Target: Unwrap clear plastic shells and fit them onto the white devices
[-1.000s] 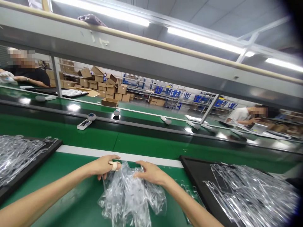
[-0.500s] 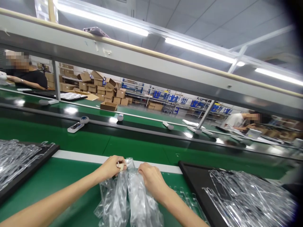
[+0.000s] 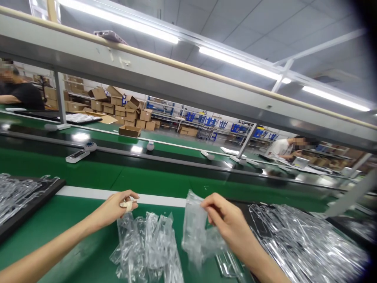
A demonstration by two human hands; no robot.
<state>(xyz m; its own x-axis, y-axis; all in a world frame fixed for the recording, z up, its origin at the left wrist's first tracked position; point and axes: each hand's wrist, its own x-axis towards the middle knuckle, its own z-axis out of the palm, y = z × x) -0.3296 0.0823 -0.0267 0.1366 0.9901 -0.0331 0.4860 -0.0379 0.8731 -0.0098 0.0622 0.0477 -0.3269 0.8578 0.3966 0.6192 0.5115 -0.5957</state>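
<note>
My right hand (image 3: 225, 216) pinches a clear plastic bag (image 3: 194, 224) near its upper edge. The bag hangs over the green worktop, its lower part blurred. On the left, my left hand (image 3: 125, 204), a pale wrap around one finger, has its fingers curled at the top corner of a bunch of crumpled clear plastic bags (image 3: 150, 245). Its grip on them is partly hidden. Below my right hand, several clear plastic pieces (image 3: 228, 265) lie on the worktop, partly covered by my forearm.
Black trays with clear plastic pieces flank me: a left tray (image 3: 32, 214) and a right tray (image 3: 241, 206). Ahead, a white handheld device (image 3: 78, 156) lies by the dark conveyor strip. A shelf beam (image 3: 176, 76) crosses overhead. Two people sit across the line.
My hands have moved apart. The right hand has drawn one plastic bag rightward, away from the bunch, while the left hand has shifted left. The whole view has shifted slightly.
</note>
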